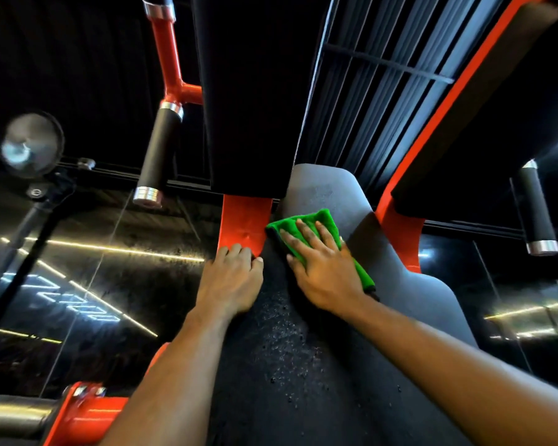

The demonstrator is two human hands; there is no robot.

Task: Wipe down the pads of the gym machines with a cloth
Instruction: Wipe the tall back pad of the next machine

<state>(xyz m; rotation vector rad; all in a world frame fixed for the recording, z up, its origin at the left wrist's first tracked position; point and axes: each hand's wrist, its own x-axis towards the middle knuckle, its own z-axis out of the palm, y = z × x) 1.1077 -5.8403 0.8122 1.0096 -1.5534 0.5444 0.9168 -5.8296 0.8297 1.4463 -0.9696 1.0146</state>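
Note:
A dark grey seat pad [303, 365] of a gym machine runs from the bottom of the view up to the middle, and small droplets speckle its surface. My right hand [322, 268] presses a folded green cloth [316, 222] flat on the pad's far end, fingers straight and spread. My left hand [231, 278] grips the pad's left edge with curled fingers, just below an orange frame bracket [244, 225]. A black back pad [248, 107] stands upright beyond the seat.
Orange frame tubes with black foam handles stand at the left [157, 149] and right [537, 214]. A slatted black panel [377, 91] with an orange beam [438, 117] rises behind the seat. A fan [31, 144] stands at far left. The dark glossy floor reflects strip lights.

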